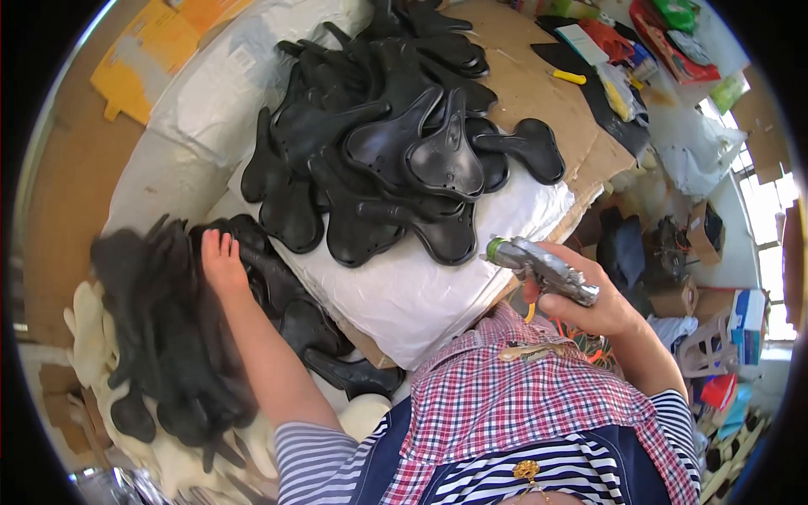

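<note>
My left hand [224, 263] rests at the edge of a dark stack of black saddle pieces [160, 320] on my left. Its fingers are stretched out, and I see nothing gripped in them. In my right hand [593, 295] is a hand tool [551, 268] wrapped in silver tape, with a green ring at its tip. The tip points left, toward the table, and a yellow hose or cord shows below the hand. Straight ahead, many black plastic bicycle saddle shells [444, 160] lie heaped on a white sheet [404, 307]. The left stack looks blurred.
Cream-coloured saddle pads [93, 328] lie under and around the left stack. Brown cardboard [522, 93] covers the table's far right, with a yellow-handled knife [568, 77] on it. Bags and boxes crowd the right side, near a pale plastic chair [709, 345].
</note>
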Demonstrator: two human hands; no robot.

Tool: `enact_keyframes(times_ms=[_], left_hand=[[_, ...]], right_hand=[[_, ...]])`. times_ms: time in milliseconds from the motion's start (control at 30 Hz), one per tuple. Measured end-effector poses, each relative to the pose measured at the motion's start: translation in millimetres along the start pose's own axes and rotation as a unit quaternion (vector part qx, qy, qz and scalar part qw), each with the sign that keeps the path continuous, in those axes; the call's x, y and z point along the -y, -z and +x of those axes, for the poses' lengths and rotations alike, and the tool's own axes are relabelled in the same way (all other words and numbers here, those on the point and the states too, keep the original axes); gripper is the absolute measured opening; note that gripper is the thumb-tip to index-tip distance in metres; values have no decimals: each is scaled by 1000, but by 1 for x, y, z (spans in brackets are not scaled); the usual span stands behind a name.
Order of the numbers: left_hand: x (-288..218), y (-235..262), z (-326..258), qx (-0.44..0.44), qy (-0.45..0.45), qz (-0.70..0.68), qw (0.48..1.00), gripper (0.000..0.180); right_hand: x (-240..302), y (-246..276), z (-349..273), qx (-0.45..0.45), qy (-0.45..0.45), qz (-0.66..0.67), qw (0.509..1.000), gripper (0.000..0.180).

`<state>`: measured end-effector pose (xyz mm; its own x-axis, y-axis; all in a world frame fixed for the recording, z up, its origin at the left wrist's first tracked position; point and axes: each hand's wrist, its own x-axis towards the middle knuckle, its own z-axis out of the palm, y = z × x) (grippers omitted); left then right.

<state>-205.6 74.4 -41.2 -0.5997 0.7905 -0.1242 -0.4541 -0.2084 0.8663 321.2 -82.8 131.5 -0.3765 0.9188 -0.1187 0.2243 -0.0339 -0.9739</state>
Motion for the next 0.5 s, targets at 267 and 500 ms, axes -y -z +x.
enact_keyframes(times_ms=[267,500], left_hand=[[114,-1,125,49,102,495,861,54],[42,-3,65,103,118,341,927,16]], right_hand=[[24,-16,40,8,-21,-26,999,57],[30,-17,76,57,-27,-23,998,58]])
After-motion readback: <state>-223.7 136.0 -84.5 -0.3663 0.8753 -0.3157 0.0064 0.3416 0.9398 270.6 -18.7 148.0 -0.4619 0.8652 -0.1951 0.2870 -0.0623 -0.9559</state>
